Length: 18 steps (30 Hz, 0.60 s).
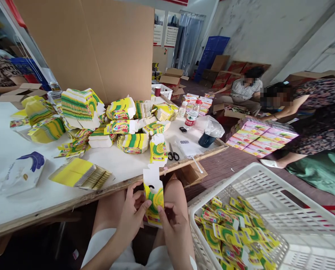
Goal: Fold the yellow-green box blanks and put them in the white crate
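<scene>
Between my two hands, above my lap, is a small yellow and green carton with white flaps standing up at its top. My left hand grips its left edge with thumb and fingers. On the lower right side, my right hand pinches the same carton. Just beyond, at the table edge, lies another yellow carton with white flaps. A fanned stack of flat cartons rests on the table to the left of my hands.
Piles of flat cartons cover the table's back. Scissors, a water bottle and a dark cup stand or lie at right. A white basket on my right holds many cartons. Other people work beyond, near pink boxes.
</scene>
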Motion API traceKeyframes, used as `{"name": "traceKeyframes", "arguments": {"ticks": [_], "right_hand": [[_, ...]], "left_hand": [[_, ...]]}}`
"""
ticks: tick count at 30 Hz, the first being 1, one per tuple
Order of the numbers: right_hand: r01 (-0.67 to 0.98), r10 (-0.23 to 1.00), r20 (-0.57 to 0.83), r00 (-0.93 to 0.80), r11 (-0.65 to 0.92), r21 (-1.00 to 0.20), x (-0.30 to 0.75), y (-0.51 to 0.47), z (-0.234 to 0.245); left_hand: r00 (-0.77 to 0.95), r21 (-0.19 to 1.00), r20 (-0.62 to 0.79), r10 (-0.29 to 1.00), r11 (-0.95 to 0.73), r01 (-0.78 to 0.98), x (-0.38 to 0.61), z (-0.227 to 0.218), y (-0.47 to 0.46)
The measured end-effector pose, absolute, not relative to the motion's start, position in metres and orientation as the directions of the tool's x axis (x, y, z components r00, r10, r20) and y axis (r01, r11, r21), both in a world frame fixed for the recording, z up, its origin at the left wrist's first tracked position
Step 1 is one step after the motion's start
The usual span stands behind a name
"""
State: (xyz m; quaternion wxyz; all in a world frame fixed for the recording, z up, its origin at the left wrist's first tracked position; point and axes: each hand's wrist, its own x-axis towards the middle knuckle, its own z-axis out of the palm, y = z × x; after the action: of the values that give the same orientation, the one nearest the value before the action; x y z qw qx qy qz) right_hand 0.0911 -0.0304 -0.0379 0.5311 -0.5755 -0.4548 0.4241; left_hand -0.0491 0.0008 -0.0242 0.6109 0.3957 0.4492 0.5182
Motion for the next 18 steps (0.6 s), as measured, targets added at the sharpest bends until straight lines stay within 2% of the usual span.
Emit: {"name": "traceKeyframes", "arguments": {"ticks": [2, 5, 8, 11, 15, 18], "right_hand": [[0.065, 0.977, 0.056, 0.207, 0.044, -0.997, 0.094, -0.027, -0.032], [-0.005, 0.978, 0.134, 0.162, 0.137, -0.991, 0.100, -0.023, -0.021], [-0.025, 0.994, 0.111, 0.004, 0.111, -0.994, 0.109, -0.021, -0.012], [0.034, 0.990, 0.053, -0.127, 0.057, -0.998, 0.118, -0.021, -0.008], [0.113, 0.983, 0.030, -0.180, 0.051, -0.992, 0.124, -0.020, -0.002], [0.161, 0.984, 0.059, -0.168, 0.087, -0.983, 0.122, -0.022, 0.005]], "left_hand": [[0.083, 0.979, -0.080, 0.993, 0.094, -0.181, -0.055, -0.024, -0.003], [0.244, 0.982, -0.063, 0.968, 0.104, -0.158, -0.065, -0.019, -0.005], [0.354, 0.964, -0.126, 0.927, 0.198, -0.175, -0.073, -0.014, -0.004], [0.394, 0.956, -0.140, 0.908, 0.228, -0.187, -0.075, -0.012, -0.003], [0.418, 0.947, -0.131, 0.899, 0.239, -0.217, -0.074, -0.009, -0.006], [0.454, 0.906, -0.170, 0.875, 0.320, -0.278, -0.075, -0.004, -0.008]]}}
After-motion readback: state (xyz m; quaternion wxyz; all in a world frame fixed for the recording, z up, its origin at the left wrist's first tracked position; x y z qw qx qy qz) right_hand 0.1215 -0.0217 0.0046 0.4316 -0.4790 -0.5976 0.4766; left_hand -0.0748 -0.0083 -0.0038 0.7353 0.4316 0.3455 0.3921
